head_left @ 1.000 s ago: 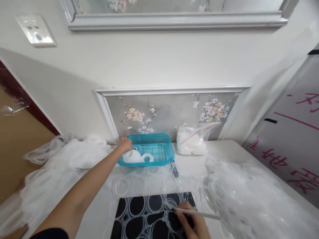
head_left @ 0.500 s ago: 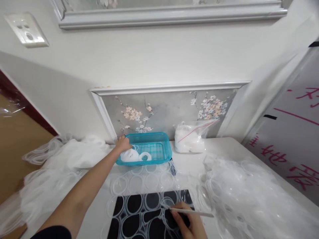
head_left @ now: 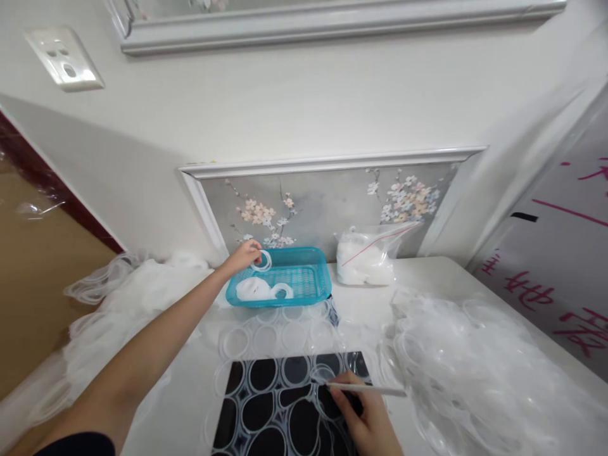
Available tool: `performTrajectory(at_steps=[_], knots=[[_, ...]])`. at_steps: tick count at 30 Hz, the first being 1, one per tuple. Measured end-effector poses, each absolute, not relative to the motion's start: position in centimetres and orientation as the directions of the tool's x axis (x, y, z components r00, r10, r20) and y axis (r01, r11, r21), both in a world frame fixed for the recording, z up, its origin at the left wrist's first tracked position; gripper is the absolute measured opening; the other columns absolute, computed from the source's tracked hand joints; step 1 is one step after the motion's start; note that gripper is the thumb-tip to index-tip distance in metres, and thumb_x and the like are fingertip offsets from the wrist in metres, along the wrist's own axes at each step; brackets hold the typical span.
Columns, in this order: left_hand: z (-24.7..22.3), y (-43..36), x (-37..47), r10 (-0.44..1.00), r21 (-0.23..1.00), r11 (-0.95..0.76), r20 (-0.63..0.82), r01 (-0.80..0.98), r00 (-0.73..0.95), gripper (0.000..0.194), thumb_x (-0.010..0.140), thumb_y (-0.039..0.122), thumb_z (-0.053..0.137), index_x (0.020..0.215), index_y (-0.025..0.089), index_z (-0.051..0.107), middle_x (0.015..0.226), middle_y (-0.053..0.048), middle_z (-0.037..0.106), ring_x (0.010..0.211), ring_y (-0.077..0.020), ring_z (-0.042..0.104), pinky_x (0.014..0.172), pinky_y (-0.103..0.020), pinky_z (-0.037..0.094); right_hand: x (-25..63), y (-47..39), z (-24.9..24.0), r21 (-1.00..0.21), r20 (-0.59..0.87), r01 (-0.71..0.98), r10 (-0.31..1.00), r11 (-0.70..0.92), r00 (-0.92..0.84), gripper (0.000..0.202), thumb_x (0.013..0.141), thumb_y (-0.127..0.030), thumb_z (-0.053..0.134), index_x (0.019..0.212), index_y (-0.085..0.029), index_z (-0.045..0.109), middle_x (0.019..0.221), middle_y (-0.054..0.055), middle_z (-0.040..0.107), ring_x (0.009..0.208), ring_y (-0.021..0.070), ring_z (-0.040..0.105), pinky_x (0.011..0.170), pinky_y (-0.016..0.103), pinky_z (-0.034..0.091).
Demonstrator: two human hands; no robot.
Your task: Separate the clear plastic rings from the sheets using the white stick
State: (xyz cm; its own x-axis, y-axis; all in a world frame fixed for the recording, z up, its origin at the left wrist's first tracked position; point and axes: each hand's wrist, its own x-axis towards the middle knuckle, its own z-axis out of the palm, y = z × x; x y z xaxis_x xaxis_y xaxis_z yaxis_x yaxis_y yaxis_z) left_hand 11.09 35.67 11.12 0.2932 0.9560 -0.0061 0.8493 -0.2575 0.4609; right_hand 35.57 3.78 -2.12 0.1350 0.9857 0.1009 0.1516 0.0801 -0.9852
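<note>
My left hand (head_left: 246,254) pinches a white ring (head_left: 268,261) at the blue basket's (head_left: 327,282) far left corner, my right hand (head_left: 368,418) grips a stick (head_left: 380,389) over the black board (head_left: 263,376); a loose pinch could drop the ring.

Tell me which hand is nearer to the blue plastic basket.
Left. The left hand is at the far left corner of the blue plastic basket, pinching a white ring; the right hand is nearer the camera, at the black board's right side.
</note>
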Motion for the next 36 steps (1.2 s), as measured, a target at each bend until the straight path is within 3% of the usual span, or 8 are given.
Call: performTrajectory(at_steps=[4,8,12,15,22,28,32,36], knots=[[11.5,34.1,13.9,0.886,0.406,-0.425,0.002,0.809,0.464,0.030,0.089,0.023,0.059,0.117,0.015,0.061,0.085,-0.003,0.070,0.077,-0.0182,0.066,0.070,-0.028,0.052,35.6,3.8,-2.0,-0.981,0.119,0.166,0.986,0.098,0.118,0.041,0.093,-0.056,0.053,0.083,-0.020,0.071,0.081,0.007,0.072,0.078,0.0239,0.067,0.075,0.033,0.051],[11.2,32.5,15.6,0.810,0.262,-0.561,-0.019,0.785,0.586,0.029,0.078,0.017,0.060,0.106,0.020,0.069,0.090,-0.004,0.073,0.087,-0.0242,0.068,0.077,-0.031,0.048,35.9,3.9,-1.7,-0.969,0.133,0.221,0.987,0.112,0.085,0.038,0.094,-0.052,0.053,0.084,-0.020,0.071,0.081,0.007,0.072,0.078,0.0234,0.067,0.072,0.032,0.051],[10.5,31.4,16.0,0.718,0.164,-0.672,-0.094,0.722,0.689,0.021,0.073,0.012,0.063,0.088,0.023,0.073,0.087,-0.002,0.075,0.090,-0.0236,0.069,0.084,-0.031,0.047,36.1,3.9,-1.1,-0.961,0.134,0.254,0.989,0.113,0.067,0.037,0.095,-0.050,0.051,0.083,-0.020,0.070,0.080,0.006,0.071,0.076,0.0230,0.067,0.070,0.031,0.050],[10.8,31.1,16.0,0.683,0.100,-0.716,-0.103,0.691,0.723,0.017,0.079,0.012,0.062,0.086,0.023,0.073,0.091,-0.002,0.075,0.094,-0.0224,0.068,0.088,-0.031,0.045,36.1,3.8,-0.8,-0.960,0.133,0.254,0.990,0.115,0.055,0.036,0.096,-0.049,0.051,0.084,-0.020,0.070,0.081,0.006,0.071,0.079,0.0234,0.068,0.073,0.031,0.050],[11.7,31.8,16.3,0.697,-0.052,-0.716,-0.026,0.696,0.716,0.023,0.091,0.012,0.051,0.100,0.017,0.071,0.105,-0.010,0.072,0.106,-0.0266,0.064,0.096,-0.040,0.043,36.2,3.9,-0.7,-0.968,0.103,0.234,0.994,0.092,0.035,0.035,0.096,-0.047,0.051,0.087,-0.019,0.069,0.086,0.007,0.072,0.085,0.0249,0.068,0.078,0.033,0.050],[10.4,31.0,15.7,0.671,-0.055,-0.741,-0.091,0.669,0.736,0.021,0.088,0.015,0.053,0.096,0.017,0.073,0.099,-0.008,0.073,0.106,-0.0243,0.064,0.095,-0.034,0.041,36.4,3.9,-0.7,-0.966,0.083,0.246,0.997,0.078,0.009,0.037,0.097,-0.048,0.048,0.088,-0.018,0.068,0.086,0.007,0.071,0.086,0.0244,0.067,0.079,0.033,0.048],[10.4,31.2,15.3,0.629,0.013,-0.757,-0.253,0.653,0.735,0.014,0.083,0.034,0.068,0.086,0.023,0.076,0.088,-0.002,0.077,0.084,-0.0197,0.069,0.076,-0.025,0.046,36.3,3.9,-0.9,-0.965,0.082,0.250,0.997,0.077,0.006,0.036,0.097,-0.047,0.049,0.088,-0.018,0.067,0.087,0.007,0.071,0.085,0.0236,0.066,0.079,0.032,0.047],[10.3,32.0,15.5,0.645,-0.002,-0.741,-0.285,0.672,0.710,0.028,0.094,0.038,0.053,0.097,0.022,0.077,0.100,-0.005,0.076,0.091,-0.0218,0.069,0.078,-0.027,0.047,36.3,3.9,-0.9,-0.964,0.082,0.255,0.997,0.077,0.010,0.034,0.097,-0.046,0.049,0.088,-0.019,0.067,0.087,0.006,0.071,0.087,0.0237,0.065,0.080,0.032,0.046]])
